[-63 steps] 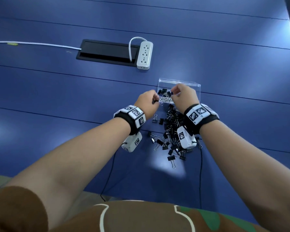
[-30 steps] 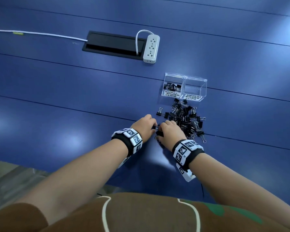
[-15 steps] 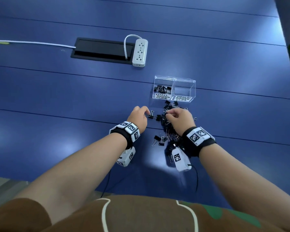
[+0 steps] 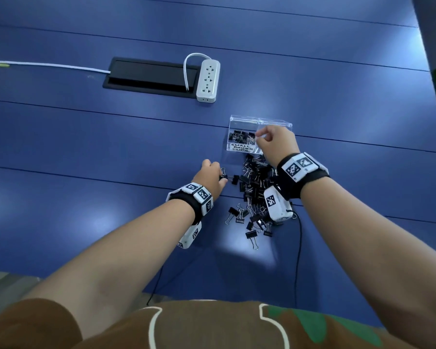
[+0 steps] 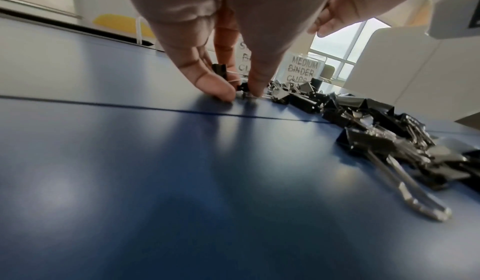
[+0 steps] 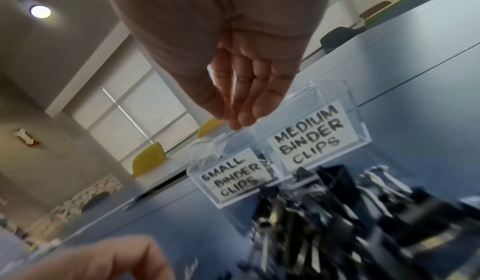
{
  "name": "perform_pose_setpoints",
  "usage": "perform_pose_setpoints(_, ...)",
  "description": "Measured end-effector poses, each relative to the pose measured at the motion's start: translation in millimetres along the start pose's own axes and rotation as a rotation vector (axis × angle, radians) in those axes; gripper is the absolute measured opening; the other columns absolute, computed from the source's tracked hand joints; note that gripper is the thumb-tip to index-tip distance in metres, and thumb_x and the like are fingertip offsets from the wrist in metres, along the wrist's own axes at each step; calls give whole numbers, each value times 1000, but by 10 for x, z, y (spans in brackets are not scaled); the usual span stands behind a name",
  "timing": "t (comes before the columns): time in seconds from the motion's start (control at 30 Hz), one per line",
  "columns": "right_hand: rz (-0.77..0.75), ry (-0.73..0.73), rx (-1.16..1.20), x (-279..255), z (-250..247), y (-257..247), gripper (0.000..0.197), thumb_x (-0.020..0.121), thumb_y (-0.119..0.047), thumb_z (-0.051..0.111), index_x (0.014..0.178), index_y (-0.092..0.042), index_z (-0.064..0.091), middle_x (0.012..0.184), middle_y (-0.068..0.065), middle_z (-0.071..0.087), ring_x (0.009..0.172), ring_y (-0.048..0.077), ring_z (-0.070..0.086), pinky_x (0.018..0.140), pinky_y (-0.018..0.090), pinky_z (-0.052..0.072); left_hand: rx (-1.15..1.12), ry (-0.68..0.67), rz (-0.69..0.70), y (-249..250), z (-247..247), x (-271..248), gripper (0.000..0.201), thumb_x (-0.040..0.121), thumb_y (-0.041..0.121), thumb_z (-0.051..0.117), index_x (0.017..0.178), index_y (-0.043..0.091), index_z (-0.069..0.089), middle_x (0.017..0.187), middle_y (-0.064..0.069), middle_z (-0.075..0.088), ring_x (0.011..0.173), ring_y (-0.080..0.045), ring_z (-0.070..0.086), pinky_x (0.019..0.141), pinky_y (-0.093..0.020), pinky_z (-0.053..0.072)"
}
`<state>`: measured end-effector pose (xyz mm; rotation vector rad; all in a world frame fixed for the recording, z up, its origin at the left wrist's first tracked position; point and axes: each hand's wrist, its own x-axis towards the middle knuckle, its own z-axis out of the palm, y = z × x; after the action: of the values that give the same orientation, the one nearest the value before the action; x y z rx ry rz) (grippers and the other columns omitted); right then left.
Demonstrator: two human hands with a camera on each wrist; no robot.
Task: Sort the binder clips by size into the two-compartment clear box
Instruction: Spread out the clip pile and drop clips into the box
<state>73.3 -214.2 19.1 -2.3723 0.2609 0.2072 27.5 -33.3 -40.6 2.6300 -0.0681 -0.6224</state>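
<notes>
The clear two-compartment box (image 4: 275,121) stands beyond a pile of black binder clips (image 4: 257,195). Its left compartment, labelled SMALL BINDER CLIPS (image 6: 233,178), holds several small clips (image 4: 242,137). The compartment labelled MEDIUM BINDER CLIPS (image 6: 310,138) is partly hidden by my wrist. My right hand (image 4: 259,137) hovers over the box near the divider; in the right wrist view its fingers (image 6: 249,107) point down, nearly straight, with no clip between them. My left hand (image 4: 222,178) is at the pile's left edge, thumb and forefinger pinching a small binder clip (image 5: 242,88) on the table.
A white power strip (image 4: 208,80) lies beside a black cable hatch (image 4: 149,76) at the back, with a white cable (image 4: 48,65) running left. A thin black wire (image 4: 298,248) trails from my right wrist camera toward the table's near edge. Loose clips (image 4: 252,234) lie nearest me.
My right hand has risen from the pile to above the box. My left hand has stayed at the pile's left edge, fingers on a small clip.
</notes>
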Motion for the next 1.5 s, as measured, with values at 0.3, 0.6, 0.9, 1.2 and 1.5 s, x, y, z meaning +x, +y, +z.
perform_pose_setpoints(0.3,-88,-263,-344,-258,331,352,37,92,-6,44,125,-16,58,125,8,48,98,29,59,89,31,46,-160,130,119,200,-279,63,19,98,19,39,92,3,47,105,-14,48,80,-29,50,80,-41,46)
perform_pose_setpoints(0.6,-103,-192,-294,-396,462,417,16,89,-11,50,97,-5,62,110,14,55,94,33,58,87,42,51,-159,177,167,731,-594,574,20,95,19,49,100,1,56,113,-16,54,99,-30,53,86,-34,41)
perform_pose_setpoints(0.9,50,-208,-187,-368,441,409,25,84,-15,58,108,-6,59,116,13,53,102,30,56,93,37,46,-110,151,296,651,-383,435,18,88,11,54,105,12,57,116,-8,50,90,-26,59,83,-40,53)
perform_pose_setpoints(1.2,72,-168,-107,-383,429,475,9,81,-12,59,87,-11,66,103,8,63,90,25,60,84,32,49,87,-115,264,460,105,278,32,92,13,50,121,23,58,111,-11,49,100,-32,55,80,-41,51)
perform_pose_setpoints(1.5,127,-115,228,-451,310,524,10,81,-11,67,89,-18,67,73,-4,63,66,12,56,71,27,51,109,-109,256,339,7,227,24,87,26,62,106,14,54,110,-7,51,97,-25,54,81,-41,50)
